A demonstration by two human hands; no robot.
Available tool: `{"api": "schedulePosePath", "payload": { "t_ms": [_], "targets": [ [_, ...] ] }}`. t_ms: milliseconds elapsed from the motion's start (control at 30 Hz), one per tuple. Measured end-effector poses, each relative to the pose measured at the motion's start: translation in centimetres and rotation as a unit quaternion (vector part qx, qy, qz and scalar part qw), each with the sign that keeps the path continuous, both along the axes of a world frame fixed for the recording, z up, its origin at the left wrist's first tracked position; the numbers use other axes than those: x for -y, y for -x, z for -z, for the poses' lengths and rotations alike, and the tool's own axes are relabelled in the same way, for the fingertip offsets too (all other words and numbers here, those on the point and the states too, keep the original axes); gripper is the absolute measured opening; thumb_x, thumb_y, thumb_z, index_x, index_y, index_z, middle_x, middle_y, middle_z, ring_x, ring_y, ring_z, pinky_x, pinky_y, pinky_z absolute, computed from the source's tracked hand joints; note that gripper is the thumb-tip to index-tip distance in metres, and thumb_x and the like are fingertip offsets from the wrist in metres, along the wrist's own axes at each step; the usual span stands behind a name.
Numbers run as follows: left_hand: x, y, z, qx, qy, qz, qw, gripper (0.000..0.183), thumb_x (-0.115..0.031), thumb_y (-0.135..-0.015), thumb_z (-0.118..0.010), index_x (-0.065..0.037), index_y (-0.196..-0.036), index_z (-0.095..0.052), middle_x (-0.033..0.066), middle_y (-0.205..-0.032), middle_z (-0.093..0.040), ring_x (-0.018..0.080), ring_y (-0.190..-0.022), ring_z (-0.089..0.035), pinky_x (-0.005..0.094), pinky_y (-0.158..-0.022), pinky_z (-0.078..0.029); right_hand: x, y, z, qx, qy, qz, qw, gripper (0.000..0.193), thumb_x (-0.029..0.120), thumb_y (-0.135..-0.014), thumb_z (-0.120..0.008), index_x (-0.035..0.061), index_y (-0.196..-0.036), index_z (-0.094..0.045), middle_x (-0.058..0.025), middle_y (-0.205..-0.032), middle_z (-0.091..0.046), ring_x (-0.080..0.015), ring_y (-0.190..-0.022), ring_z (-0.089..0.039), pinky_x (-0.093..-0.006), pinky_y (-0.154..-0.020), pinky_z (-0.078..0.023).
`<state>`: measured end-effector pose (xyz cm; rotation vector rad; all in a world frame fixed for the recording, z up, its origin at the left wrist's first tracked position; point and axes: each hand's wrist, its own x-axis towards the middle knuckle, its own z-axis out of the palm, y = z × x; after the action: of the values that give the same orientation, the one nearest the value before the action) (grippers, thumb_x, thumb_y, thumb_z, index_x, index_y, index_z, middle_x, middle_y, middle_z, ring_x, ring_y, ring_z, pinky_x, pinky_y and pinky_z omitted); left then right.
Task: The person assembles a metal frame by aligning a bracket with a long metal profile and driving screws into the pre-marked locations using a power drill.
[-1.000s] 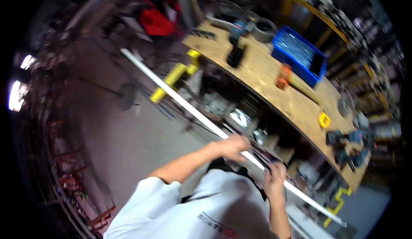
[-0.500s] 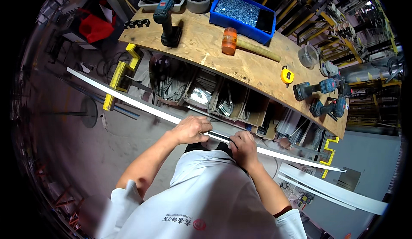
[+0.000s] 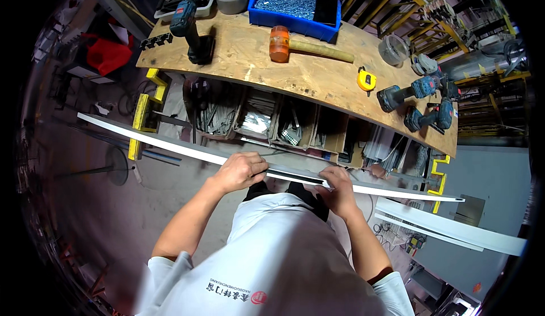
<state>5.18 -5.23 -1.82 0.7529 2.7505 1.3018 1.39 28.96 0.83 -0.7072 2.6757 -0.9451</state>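
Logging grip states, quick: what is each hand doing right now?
Left hand: closed around the long white strip.
Right hand: closed on the same strip, further along it.

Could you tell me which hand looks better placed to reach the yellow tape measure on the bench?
Probably the right hand: holding the long white strip, it sits closer below the tape measure than the left hand.

Long white metal strip — held level before the workbench.
It runs from nine o'clock to three o'clock, thin and straight.
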Motion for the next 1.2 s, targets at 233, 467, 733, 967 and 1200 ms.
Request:
{"api": "schedulePosePath", "payload": {
  "t_ms": [233,467,733,967,1200],
  "targets": [
    [3.4,-0.6,-1.3,-0.012,0.001,-0.031,0.999,0.02,-0.006,-0.08,-0.08,0.001,-0.096,-0.07,0.0121,-0.091,-0.069,0.0336,-0.083,-0.066,0.0435,-0.071,-0.055,3.0,0.2,-0.5,-0.063,0.047,-0.07,0.994,0.026,0.007,-0.077,-0.081,0.005,-0.102,-0.073,-0.009,-0.107,-0.07,-0.0315,-0.103,-0.064,-0.0422,-0.094,-0.047],
    [4.6,-1.1,-0.6,0.003,0.002,-0.029,1.0,0.02,-0.007,-0.079,-0.08,0.001,-0.096,-0.073,0.0105,-0.093,-0.071,0.0317,-0.086,-0.068,0.0428,-0.073,-0.056,4.3,-0.1,0.5,-0.078,0.062,-0.077,0.992,0.016,0.008,-0.082,-0.076,0.0048,-0.097,-0.072,-0.009,-0.104,-0.07,-0.0311,-0.101,-0.064,-0.0427,-0.091,-0.047],
    [4.5,-1.2,-0.1,0.022,-0.025,-0.037,0.999,0.021,-0.003,-0.078,-0.08,0.003,-0.097,-0.073,0.013,-0.091,-0.071,0.0335,-0.082,-0.067,0.0421,-0.071,-0.057,3.4,-0.4,1.2,-0.026,0.08,-0.048,0.995,0.017,0.008,-0.083,-0.076,0.0048,-0.099,-0.071,-0.0102,-0.105,-0.071,-0.0328,-0.103,-0.064,-0.043,-0.093,-0.048],
    [4.9,-1.3,0.2,0.036,-0.037,-0.04,0.998,0.022,-0.001,-0.077,-0.08,0.003,-0.097,-0.073,0.0137,-0.091,-0.072,0.0333,-0.083,-0.068,0.0412,-0.072,-0.057,3.8,-0.4,1.5,-0.03,0.094,-0.061,0.993,0.015,0.005,-0.084,-0.074,0.0043,-0.098,-0.068,-0.0121,-0.104,-0.07,-0.0354,-0.103,-0.064,-0.0442,-0.093,-0.048],
    [5.0,-0.9,0.4,0.041,-0.027,-0.027,0.998,0.023,-0.006,-0.078,-0.08,0.003,-0.098,-0.075,0.0156,-0.089,-0.071,0.0344,-0.085,-0.069,0.0433,-0.074,-0.057,3.5,-0.5,0.9,-0.032,0.088,-0.064,0.993,0.017,0.006,-0.086,-0.073,0.003,-0.101,-0.067,-0.0153,-0.107,-0.068,-0.0373,-0.106,-0.062,-0.0456,-0.095,-0.048]
  ]
}}
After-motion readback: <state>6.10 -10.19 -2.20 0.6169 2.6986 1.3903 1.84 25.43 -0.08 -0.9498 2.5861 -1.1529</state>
